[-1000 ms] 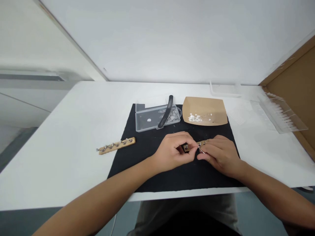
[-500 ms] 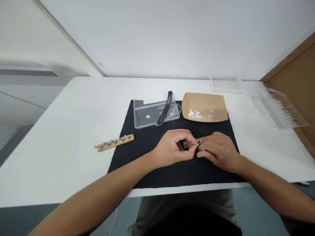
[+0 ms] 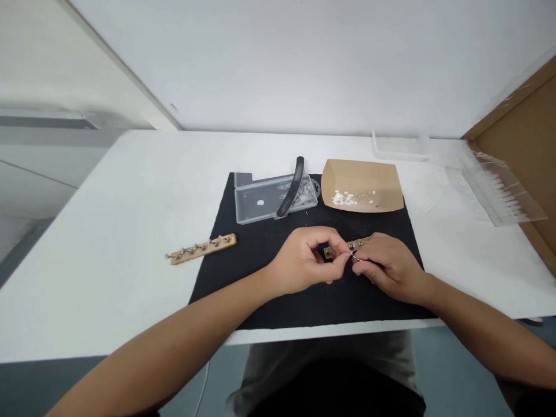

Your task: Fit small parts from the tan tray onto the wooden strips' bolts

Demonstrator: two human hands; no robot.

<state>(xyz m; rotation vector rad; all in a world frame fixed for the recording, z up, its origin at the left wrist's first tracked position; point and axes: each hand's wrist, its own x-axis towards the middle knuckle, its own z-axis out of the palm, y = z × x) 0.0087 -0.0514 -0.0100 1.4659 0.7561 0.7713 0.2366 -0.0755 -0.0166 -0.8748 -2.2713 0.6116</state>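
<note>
My left hand (image 3: 306, 260) is over the black mat, thumb and index finger pinched at one end of a small thin metal piece (image 3: 356, 258). The other end of that piece is between the fingers of my right hand (image 3: 388, 266). Partly under my hands lies a wooden strip (image 3: 354, 245) with small metal fittings; my right hand covers its right end. Another wooden strip (image 3: 203, 249) with several metal pieces, some with pale tips, lies to the left, across the mat's edge.
A clear plastic box (image 3: 256, 208) with small clear parts stands behind my hands, a black curved bar (image 3: 292, 188) across it. A cardboard tray (image 3: 362, 176) holds white flakes. Clear racks (image 3: 499, 194) stand at the right on the white table (image 3: 143, 202). The black mat (image 3: 278, 307) lies beneath.
The view has shifted slightly. Both hands remain together at the small metal piece, with my right fingertips a little farther right.
</note>
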